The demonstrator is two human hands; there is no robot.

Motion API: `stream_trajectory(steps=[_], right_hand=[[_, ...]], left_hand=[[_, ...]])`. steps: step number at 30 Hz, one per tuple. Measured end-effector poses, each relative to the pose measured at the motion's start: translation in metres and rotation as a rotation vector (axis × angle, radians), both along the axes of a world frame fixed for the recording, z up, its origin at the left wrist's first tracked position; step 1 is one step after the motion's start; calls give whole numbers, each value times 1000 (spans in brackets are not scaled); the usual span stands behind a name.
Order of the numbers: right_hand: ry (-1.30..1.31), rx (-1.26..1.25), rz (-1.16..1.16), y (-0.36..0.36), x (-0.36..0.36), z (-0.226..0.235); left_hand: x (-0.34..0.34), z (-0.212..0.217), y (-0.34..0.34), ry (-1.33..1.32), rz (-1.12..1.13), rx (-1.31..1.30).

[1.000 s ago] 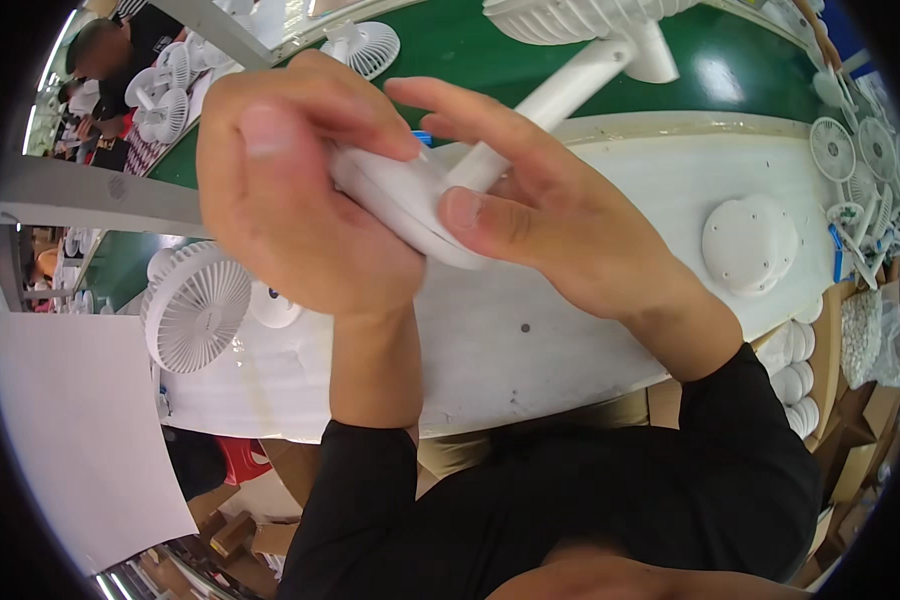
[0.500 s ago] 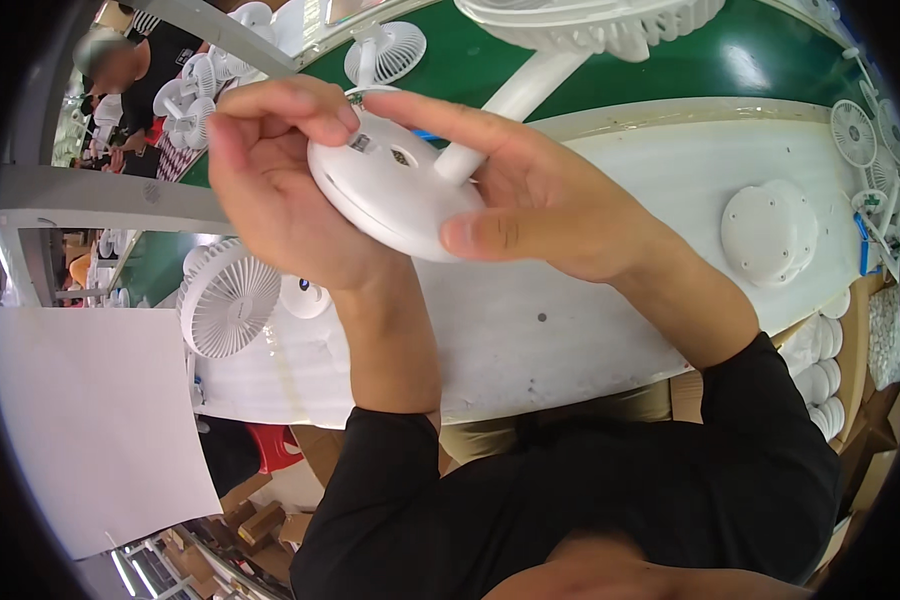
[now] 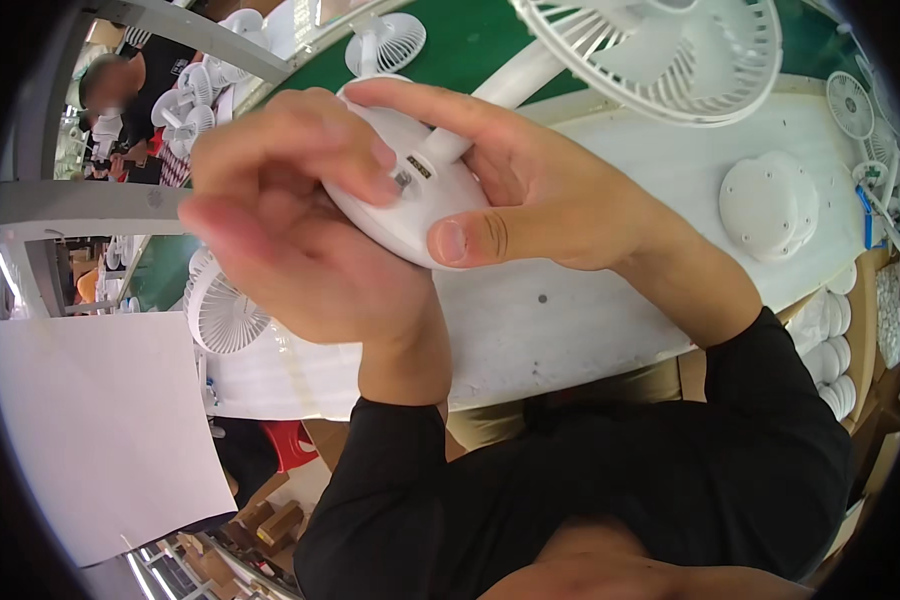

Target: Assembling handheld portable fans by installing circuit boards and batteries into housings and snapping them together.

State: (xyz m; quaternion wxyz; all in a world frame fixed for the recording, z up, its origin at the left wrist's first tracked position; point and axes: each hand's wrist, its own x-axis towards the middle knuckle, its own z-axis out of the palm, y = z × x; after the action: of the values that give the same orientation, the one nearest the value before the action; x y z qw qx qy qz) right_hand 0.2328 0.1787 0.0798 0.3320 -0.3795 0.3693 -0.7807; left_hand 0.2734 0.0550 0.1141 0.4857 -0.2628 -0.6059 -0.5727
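A white desk fan hangs tilted above the table, its round base toward me and its grille head at the upper right. My right hand is closed around the base beside the stem, thumb on the near rim, index finger along the far side. My left hand, slightly blurred, curls at the base's left edge. Its fingertips touch the surface near a small grey control. Next to that lies a dark slotted opening. The left palm partly hides the base's left side.
White round bases lie stacked on the white-covered table at right. Other fans stand at left, at the back and far right. A white panel stands lower left. A person is beyond the grey frame.
The fan head has swung down and right into fuller view, and the base has turned slightly. My left fingers have moved from the base's far edge onto its surface by the control.
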Motion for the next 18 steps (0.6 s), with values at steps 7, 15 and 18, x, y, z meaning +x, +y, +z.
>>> stream_trajectory(steps=[7,15,18], right_hand=[[7,-13,-30,-1,-2,-14],[171,80,-68,11,-5,-7],[419,-54,-171,7,-9,-19]], left_hand=[[0,-10,-1,-184,-166,291],[-1,-12,5,-43,-123,-74],[-8,-12,11,-200,-99,227]])
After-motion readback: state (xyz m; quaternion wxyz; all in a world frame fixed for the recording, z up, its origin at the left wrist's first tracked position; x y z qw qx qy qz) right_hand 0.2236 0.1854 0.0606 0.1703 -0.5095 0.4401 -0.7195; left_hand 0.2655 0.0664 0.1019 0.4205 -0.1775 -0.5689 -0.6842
